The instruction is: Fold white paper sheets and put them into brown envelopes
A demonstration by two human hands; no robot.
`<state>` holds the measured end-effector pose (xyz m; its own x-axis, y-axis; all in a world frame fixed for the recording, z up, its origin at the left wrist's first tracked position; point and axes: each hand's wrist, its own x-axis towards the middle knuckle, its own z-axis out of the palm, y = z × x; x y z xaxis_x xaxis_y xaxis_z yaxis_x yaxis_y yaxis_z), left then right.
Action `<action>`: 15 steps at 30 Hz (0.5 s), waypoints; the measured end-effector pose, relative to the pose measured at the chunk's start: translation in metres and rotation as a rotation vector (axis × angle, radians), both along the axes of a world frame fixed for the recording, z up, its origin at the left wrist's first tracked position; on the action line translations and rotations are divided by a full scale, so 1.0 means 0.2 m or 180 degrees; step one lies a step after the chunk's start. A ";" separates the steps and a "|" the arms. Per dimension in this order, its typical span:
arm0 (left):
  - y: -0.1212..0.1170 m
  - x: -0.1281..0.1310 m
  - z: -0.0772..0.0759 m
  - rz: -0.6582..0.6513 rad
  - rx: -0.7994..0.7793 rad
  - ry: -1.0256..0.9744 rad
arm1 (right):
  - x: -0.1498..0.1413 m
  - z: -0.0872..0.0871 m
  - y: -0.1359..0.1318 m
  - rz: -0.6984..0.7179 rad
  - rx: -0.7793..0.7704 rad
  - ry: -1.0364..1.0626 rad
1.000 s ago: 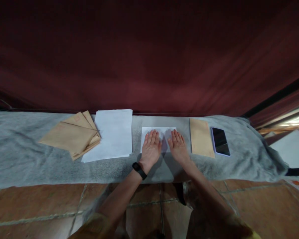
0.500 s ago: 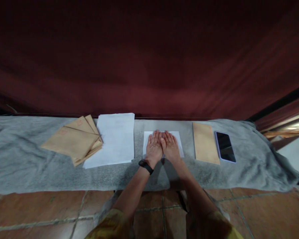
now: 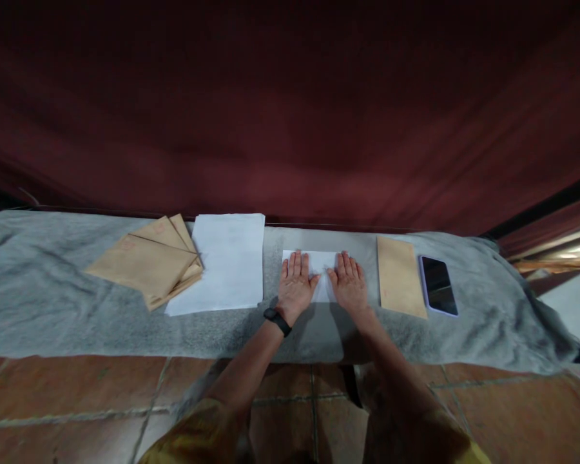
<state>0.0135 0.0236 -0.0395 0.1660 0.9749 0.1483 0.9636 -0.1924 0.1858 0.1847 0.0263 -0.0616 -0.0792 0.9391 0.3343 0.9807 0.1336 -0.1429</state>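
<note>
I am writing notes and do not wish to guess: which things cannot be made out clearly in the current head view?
Head view:
Parts of the white paper: hidden under the left hand and the right hand.
Exact number of brown envelopes at left: the upper ones cover those below.
Red print on the top one: too small and blurred to read.
White flat object at far right: cut off by the picture's edge.
</note>
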 end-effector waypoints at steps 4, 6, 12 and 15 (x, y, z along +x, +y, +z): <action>-0.04 -0.02 0.01 -0.0008 -0.0019 0.0045 | 0.04 -0.01 -0.01 -0.0064 0.0023 0.0021; -0.06 -0.03 0.02 -0.0019 -0.0017 0.0065 | 0.05 -0.01 -0.02 -0.0136 0.0010 0.0013; -0.08 -0.02 0.04 0.0007 -0.0003 0.0086 | -0.01 0.05 -0.04 -0.0182 -0.0029 0.0005; -0.08 -0.02 0.03 0.0014 -0.0009 0.0060 | -0.09 0.07 -0.05 0.0229 -0.0166 0.0062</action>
<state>0.0096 0.0071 -0.0325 0.1646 0.9760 0.1424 0.9677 -0.1878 0.1682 0.1668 0.0162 -0.0470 -0.1410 0.9474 0.2872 0.9658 0.1954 -0.1703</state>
